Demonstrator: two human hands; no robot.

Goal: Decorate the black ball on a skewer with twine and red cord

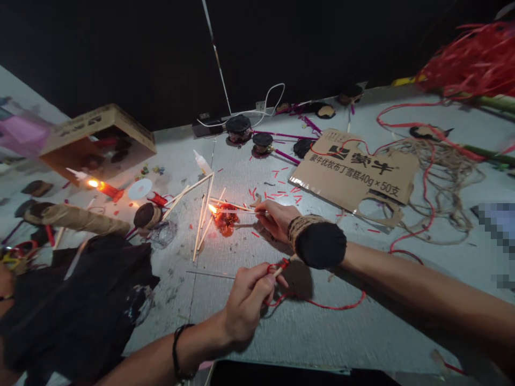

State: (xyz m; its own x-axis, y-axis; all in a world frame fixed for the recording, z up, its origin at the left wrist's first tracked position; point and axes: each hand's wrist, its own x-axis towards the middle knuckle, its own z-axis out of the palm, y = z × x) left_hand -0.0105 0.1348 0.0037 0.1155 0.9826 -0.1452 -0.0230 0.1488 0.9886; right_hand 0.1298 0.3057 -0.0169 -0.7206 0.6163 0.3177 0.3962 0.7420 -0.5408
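My left hand [247,300] is closed around the wooden handle [278,271] of a small hand drum [322,245]. Black cloth covers the drum's face, and twine runs round its rim. Red cord [336,307] is wound on the handle and trails off to the right. Just beyond, my right hand [277,217] pinches a thin pale stick [237,210], its far end at a flame [212,209]. That flame burns beside a puddle of melted red wax [226,221]. The drum partly hides my right wrist.
Loose wooden sticks [200,228] lie left of the flame. A lit red candle [108,188] and an open cardboard box [100,139] stand farther left. Black cloth [80,300] lies near another person's hand [6,284]. Flattened cardboard [354,174] and tangled twine [446,182] are at right.
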